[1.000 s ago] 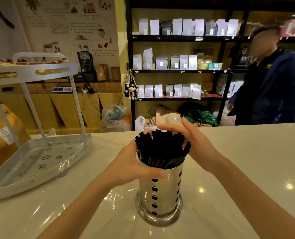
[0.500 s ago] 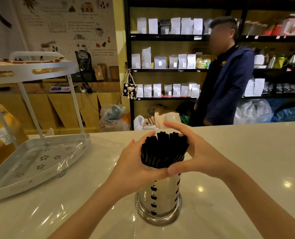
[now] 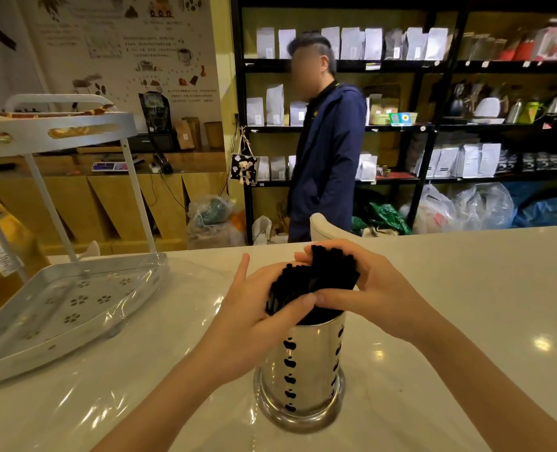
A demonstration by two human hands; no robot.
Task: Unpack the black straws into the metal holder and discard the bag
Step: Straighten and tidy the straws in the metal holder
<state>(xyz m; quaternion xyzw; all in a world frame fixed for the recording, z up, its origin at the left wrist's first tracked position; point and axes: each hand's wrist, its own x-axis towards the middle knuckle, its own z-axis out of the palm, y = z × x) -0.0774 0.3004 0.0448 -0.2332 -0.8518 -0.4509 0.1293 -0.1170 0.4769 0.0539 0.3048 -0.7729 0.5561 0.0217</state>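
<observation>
I stand at a pale glossy counter (image 3: pixel 466 288) that shows small reflections of the lamps. The metal holder (image 3: pixel 303 370) stands upright on it at 6 o'clock, with dark cut-out shapes in its wall. The black straws (image 3: pixel 316 278) stick out of its top in a bundle. My left hand (image 3: pixel 254 308) curls around the bundle from 9 o'clock, and my right hand (image 3: pixel 368 288) curls around it from 3 o'clock; my thumbs almost meet in front of the straws. A clear plastic sheet (image 3: pixel 133 288), maybe the bag, lies flat on the counter at 9 o'clock, partly under a white tray rack (image 3: pixel 58 298). Beyond the counter, at 12 o'clock, a person (image 3: pixel 329 151) in a dark blue jacket stands before black shelves (image 3: pixel 427 125) with pale pouches. At 10 o'clock is a wooden counter (image 3: pixel 107 190) under a wall poster (image 3: pixel 123 44). Plastic sacks (image 3: pixel 466 207) lie on the floor at 2 o'clock.
</observation>
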